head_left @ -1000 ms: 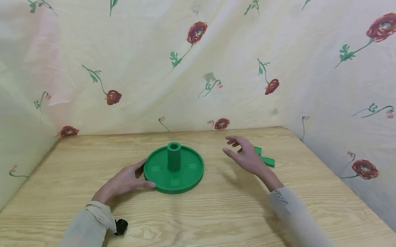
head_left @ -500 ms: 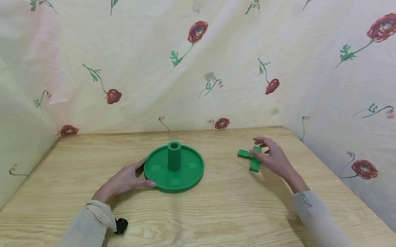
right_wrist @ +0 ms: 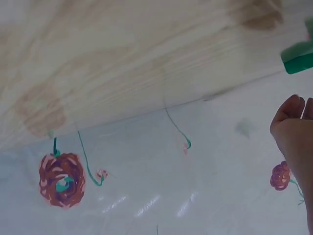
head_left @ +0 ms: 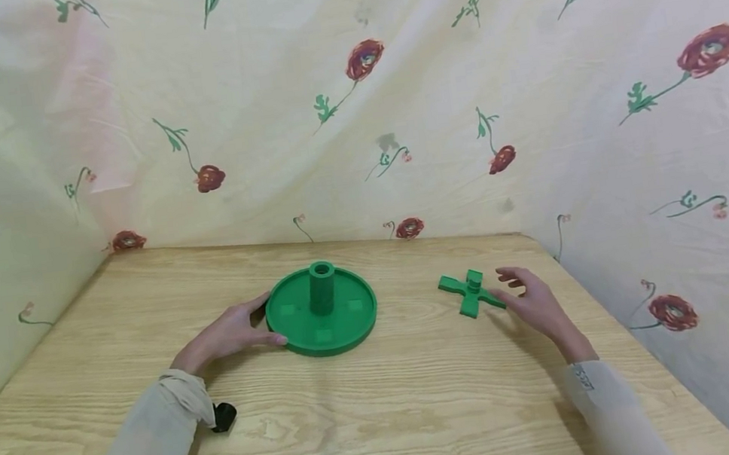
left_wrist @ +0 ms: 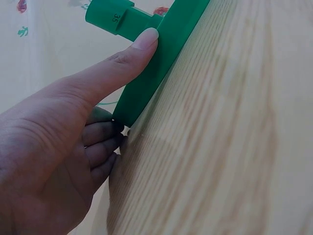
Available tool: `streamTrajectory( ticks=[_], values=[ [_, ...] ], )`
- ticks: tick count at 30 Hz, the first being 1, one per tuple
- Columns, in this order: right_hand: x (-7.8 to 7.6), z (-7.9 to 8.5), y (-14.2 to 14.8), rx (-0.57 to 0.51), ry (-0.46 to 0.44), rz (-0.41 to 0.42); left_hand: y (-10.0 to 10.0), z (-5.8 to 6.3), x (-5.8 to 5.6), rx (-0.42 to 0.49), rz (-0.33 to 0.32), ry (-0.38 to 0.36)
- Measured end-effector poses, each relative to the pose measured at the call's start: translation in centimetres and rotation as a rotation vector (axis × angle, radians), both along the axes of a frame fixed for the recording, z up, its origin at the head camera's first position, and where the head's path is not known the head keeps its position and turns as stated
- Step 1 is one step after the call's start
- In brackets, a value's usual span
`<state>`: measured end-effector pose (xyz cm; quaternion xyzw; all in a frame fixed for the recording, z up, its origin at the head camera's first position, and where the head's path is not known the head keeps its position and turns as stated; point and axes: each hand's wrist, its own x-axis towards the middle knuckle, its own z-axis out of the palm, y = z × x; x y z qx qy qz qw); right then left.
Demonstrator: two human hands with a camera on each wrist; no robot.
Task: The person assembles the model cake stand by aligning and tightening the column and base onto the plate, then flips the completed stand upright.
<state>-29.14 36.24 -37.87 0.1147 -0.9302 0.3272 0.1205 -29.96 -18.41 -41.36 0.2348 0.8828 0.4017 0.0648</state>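
On the table lies a green round base [head_left: 357, 325], a shallow raised-rim disc with an upright hollow post [head_left: 322, 293] at its centre. My left hand [head_left: 230, 331] holds its left edge. In the left wrist view the thumb presses against the disc's side [left_wrist: 161, 63] and the fingers curl in at its lower edge. To the right is a green cross-shaped piece [head_left: 471, 295] with a short peg standing at its middle. My right hand [head_left: 532, 304] is beside its right arm, thumb at that arm's tip and the other fingers loosely bent above. The right wrist view catches only one green end [right_wrist: 299, 63].
The wooden table [head_left: 361, 425] runs back to a flowered cloth [head_left: 256, 119] hanging behind it and along both sides. A small black object [head_left: 224, 417] shows at the left sleeve cuff.
My right hand has moved right, from over the cross-shaped piece to its right end, uncovering most of it. The piece appears turned. My left hand and the round base have stayed put.
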Motion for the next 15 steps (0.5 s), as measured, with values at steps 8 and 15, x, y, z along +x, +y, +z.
streamTrajectory(
  ticks=[8, 15],
  values=[
    [-0.3, -1.1, 0.6, 0.018, -0.091, -0.001, 0.0, 0.0, 0.0, 0.002, -0.003, -0.001],
    [-0.7, -2.1, 1.4, 0.079, -0.09, -0.007, 0.1, 0.0, 0.0, -0.008, 0.004, -0.001]
  ],
)
